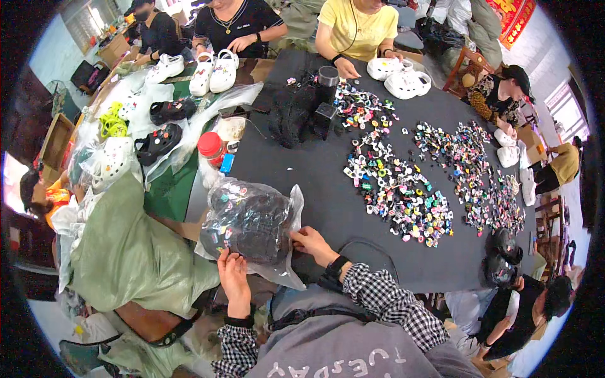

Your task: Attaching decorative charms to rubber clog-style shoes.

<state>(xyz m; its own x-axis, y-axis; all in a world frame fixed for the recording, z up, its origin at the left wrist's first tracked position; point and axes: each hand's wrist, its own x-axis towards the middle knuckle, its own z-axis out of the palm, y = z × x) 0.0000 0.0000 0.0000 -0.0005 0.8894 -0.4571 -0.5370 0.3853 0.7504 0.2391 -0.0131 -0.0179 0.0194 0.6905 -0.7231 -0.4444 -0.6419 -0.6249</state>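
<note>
A clear plastic bag [295, 217] lies at the near left of the black table, with a pair of dark clogs [252, 220] bearing small colourful charms inside it. At the bag's right edge my right hand [313, 244] pinches the film between thumb and fingers. My left hand [234, 277] holds the bag's near left edge, fingers bent against the plastic. Just beyond the bag stand a jar with a red lid [210, 145] and a small blue box [227, 163]. The plastic's glare partly hides the clogs.
Loose shoe charms [403, 195] lie in several heaps across the black table [315, 176]. A dark tumbler [328, 82] stands beyond. White clogs [222, 70], black clogs [159, 143] and plastic wrap cover the left side. A green sack [135, 246] bulges at my left. Several people work around the table.
</note>
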